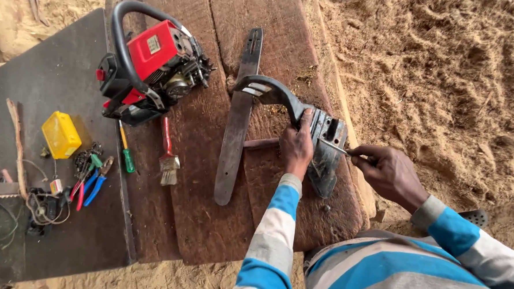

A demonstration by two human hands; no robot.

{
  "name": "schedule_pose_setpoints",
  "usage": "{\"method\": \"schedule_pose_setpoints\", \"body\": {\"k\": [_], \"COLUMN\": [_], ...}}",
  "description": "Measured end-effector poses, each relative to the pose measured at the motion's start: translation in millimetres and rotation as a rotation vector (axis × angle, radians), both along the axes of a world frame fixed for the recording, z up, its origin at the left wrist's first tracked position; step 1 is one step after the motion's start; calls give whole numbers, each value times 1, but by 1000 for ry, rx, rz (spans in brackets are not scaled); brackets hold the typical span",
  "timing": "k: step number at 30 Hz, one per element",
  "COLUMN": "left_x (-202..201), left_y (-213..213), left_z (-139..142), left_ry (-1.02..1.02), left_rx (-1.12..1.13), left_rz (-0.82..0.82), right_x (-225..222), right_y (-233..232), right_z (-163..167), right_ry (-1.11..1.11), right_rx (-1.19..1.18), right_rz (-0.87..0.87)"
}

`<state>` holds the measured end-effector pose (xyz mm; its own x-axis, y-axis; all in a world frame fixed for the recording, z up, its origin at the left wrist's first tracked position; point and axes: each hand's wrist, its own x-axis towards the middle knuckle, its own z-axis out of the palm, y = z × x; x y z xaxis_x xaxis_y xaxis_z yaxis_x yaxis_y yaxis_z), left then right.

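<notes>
- Hands at work on a chainsaw side cover (pixel 325 148), which lies on dark wooden planks (pixel 202 217) near their right edge.
- The left hand (pixel 297 147) presses down on the cover, fingers closed over its edge.
- The right hand (pixel 387 170) pinches a thin metal tool (pixel 335 147), its tip touching the cover.
- A guide bar (pixel 239 118) lies just beside the cover, to its left.
- Farther left sit a red chainsaw engine (pixel 150 65), a brush (pixel 167 152), a screwdriver (pixel 126 150), pliers (pixel 91 180) and a yellow container (pixel 61 134).
- Sawdust (pixel 439 71) covers the ground.
</notes>
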<state>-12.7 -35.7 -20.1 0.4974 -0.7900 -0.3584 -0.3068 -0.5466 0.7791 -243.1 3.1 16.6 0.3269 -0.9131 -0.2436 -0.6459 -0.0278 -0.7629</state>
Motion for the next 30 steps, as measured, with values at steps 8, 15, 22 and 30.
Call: {"method": "schedule_pose_setpoints", "body": {"k": [8,15,22,30], "left_x": [-4,-2,-6,-4], "left_y": [-1,1,-2,-1], "left_z": [20,18,26,25], "left_ry": [135,84,103,99], "left_rx": [-98,-5,-85,-118], "left_rz": [-2,-26,25,11], "right_x": [4,5,7,4], "right_y": [1,-1,0,1], "right_z": [-3,7,1,-4], "right_ry": [63,-101,47,116], "right_rx": [129,57,126,121], "right_rz": [-21,-54,-32,-33]}}
